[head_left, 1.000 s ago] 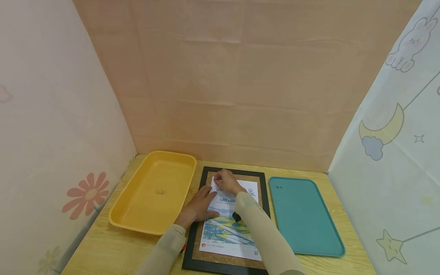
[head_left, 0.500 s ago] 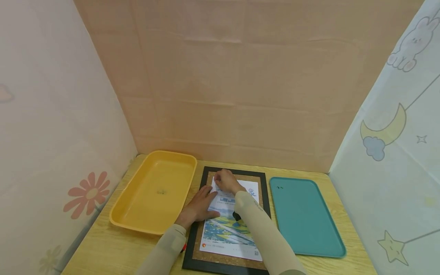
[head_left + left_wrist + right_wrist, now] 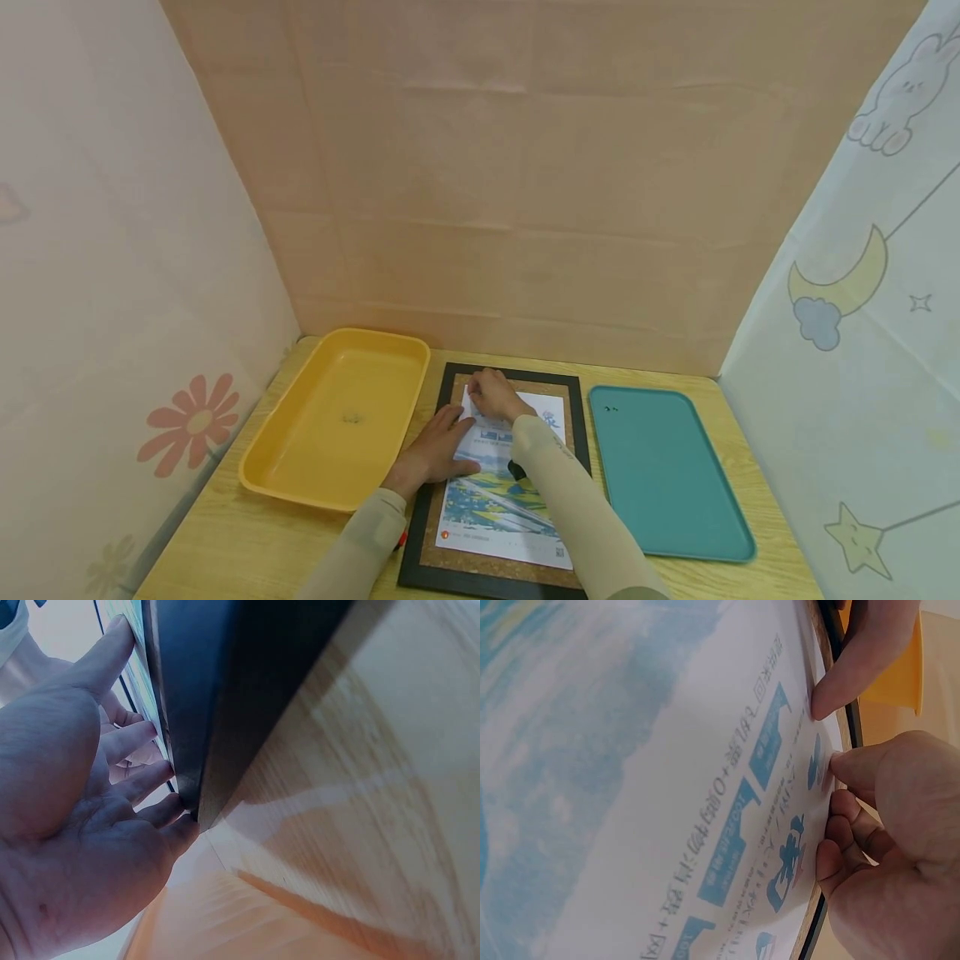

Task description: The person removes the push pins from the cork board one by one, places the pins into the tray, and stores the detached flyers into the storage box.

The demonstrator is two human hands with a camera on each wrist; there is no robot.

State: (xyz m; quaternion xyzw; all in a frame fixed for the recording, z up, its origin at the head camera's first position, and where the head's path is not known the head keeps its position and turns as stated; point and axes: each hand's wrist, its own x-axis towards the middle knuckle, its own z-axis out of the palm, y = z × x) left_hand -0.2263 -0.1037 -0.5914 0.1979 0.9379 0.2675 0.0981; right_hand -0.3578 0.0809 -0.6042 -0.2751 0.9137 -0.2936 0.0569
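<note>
Printed sheet (image 3: pixel 498 500) low-centre in the head view, flat on the corkboard (image 3: pixel 577 417). Left hand (image 3: pixel 437 450) spread over its left edge, likely steadying it; right hand (image 3: pixel 497 395) curled near its upper-left corner. Right-wrist view gives us fingertips (image 3: pixel 831 856) the head view hides; whether they pinch anything, we cannot tell.

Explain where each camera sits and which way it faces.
Head: worn there, facing forward and down at the table; sleeves, left grip, right grip show.
Left wrist: worn there, facing the black frame; left grip shows.
Right wrist: worn there, facing across the paper; both grips show.
Shared by head and right wrist: paper, yellow tray.
</note>
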